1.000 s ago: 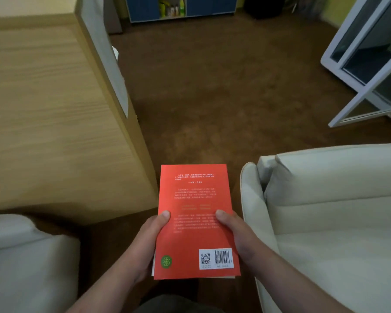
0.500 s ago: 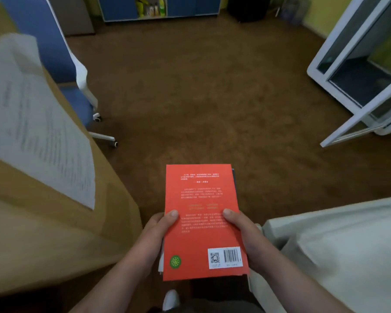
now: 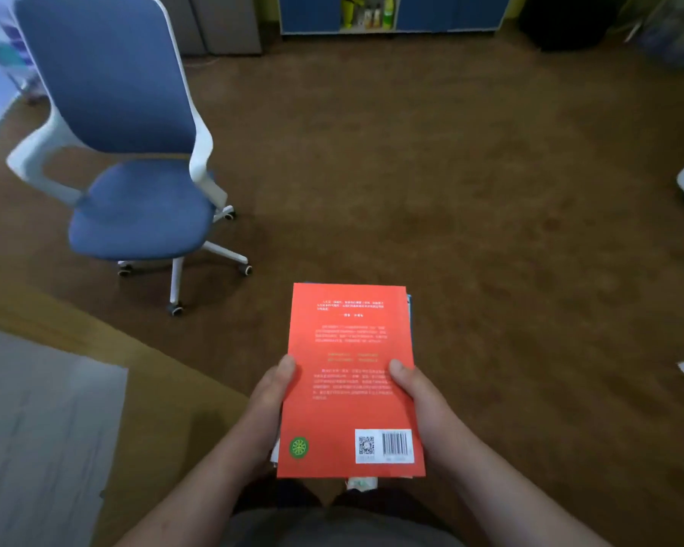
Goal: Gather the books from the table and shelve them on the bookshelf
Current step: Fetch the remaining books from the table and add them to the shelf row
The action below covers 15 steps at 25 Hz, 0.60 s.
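I carry a small stack of books (image 3: 350,349) flat in front of my waist, a red back cover with barcode on top and a blue edge of a lower book showing at its right side. My left hand (image 3: 267,400) grips the stack's left edge, thumb on the cover. My right hand (image 3: 419,396) grips the right edge the same way. A blue and white shelf unit (image 3: 387,13) with bottles in an open bay stands against the far wall.
A blue office chair (image 3: 135,163) on white castors stands at the left on the brown carpet. A wooden table corner (image 3: 155,388) with a sheet of paper (image 3: 44,428) lies at lower left. A dark bin (image 3: 565,21) sits far right of the shelf unit.
The view has swung left and forward: the sofa and glass door have left the frame, the chair has come fully into view. Both hands keep the same hold on the stack.
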Each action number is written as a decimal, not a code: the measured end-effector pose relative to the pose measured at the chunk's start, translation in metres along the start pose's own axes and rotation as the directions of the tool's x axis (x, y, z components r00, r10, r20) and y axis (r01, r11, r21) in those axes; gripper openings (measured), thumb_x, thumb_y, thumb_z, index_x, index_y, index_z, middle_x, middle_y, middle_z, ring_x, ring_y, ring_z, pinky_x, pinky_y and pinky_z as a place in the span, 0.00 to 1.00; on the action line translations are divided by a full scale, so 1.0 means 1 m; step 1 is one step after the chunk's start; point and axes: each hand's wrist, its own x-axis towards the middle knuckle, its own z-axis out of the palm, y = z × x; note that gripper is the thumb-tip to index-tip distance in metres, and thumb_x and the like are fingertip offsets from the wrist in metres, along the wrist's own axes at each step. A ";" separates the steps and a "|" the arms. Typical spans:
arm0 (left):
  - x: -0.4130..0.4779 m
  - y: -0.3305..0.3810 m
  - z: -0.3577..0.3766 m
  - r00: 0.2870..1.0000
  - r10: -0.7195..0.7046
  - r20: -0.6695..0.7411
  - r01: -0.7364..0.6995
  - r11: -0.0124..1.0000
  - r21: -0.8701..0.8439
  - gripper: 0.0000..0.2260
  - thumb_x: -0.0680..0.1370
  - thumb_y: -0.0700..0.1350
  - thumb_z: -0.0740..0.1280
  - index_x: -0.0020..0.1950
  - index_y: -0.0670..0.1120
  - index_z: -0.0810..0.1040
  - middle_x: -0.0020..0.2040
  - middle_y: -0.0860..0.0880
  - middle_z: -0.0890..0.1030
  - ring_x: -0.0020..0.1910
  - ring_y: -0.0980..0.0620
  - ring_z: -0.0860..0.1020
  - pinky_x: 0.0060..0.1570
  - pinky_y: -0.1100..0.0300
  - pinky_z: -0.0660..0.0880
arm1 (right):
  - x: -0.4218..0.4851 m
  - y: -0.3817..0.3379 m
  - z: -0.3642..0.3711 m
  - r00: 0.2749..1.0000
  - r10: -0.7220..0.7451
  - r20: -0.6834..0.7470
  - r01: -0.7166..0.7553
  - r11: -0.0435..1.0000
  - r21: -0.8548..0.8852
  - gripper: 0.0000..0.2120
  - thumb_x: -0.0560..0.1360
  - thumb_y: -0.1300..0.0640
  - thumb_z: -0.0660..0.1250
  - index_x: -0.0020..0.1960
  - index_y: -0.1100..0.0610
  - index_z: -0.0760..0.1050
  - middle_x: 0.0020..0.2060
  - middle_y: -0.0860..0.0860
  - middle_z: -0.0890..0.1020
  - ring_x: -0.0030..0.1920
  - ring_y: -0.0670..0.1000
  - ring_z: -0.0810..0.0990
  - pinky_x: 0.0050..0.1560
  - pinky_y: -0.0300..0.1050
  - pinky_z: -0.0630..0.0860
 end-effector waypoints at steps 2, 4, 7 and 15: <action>0.026 0.021 0.001 0.998 -0.055 0.002 0.055 0.993 -0.107 0.38 0.61 0.72 0.68 0.53 0.41 0.81 0.43 0.38 0.86 0.37 0.43 0.85 0.37 0.49 0.84 | 0.036 -0.028 0.002 1.000 0.006 0.025 -0.006 1.000 -0.023 0.43 0.63 0.37 0.78 0.70 0.60 0.72 0.59 0.64 0.83 0.59 0.67 0.83 0.65 0.67 0.76; 0.056 0.047 -0.001 0.996 -0.087 -0.028 0.081 0.984 -0.158 0.36 0.64 0.69 0.65 0.57 0.41 0.78 0.44 0.38 0.85 0.37 0.42 0.85 0.38 0.49 0.84 | 0.075 -0.059 0.008 0.998 0.027 0.048 -0.024 0.997 -0.078 0.47 0.60 0.35 0.79 0.70 0.60 0.72 0.60 0.66 0.82 0.60 0.70 0.81 0.66 0.68 0.75; 0.106 0.078 -0.012 0.997 -0.041 -0.071 0.028 0.984 -0.176 0.31 0.68 0.67 0.64 0.56 0.42 0.78 0.45 0.38 0.86 0.39 0.42 0.86 0.37 0.50 0.84 | 0.137 -0.101 0.021 0.998 0.030 0.054 -0.023 0.992 -0.124 0.48 0.59 0.35 0.80 0.70 0.59 0.72 0.60 0.66 0.82 0.60 0.69 0.81 0.65 0.68 0.75; 0.234 0.188 -0.055 0.980 0.053 -0.190 -0.096 0.971 -0.220 0.31 0.71 0.69 0.62 0.52 0.42 0.80 0.43 0.40 0.86 0.38 0.44 0.86 0.40 0.52 0.84 | 0.297 -0.226 0.077 0.981 0.127 0.148 -0.091 0.969 -0.228 0.32 0.73 0.43 0.65 0.72 0.59 0.69 0.62 0.65 0.81 0.62 0.69 0.80 0.66 0.65 0.76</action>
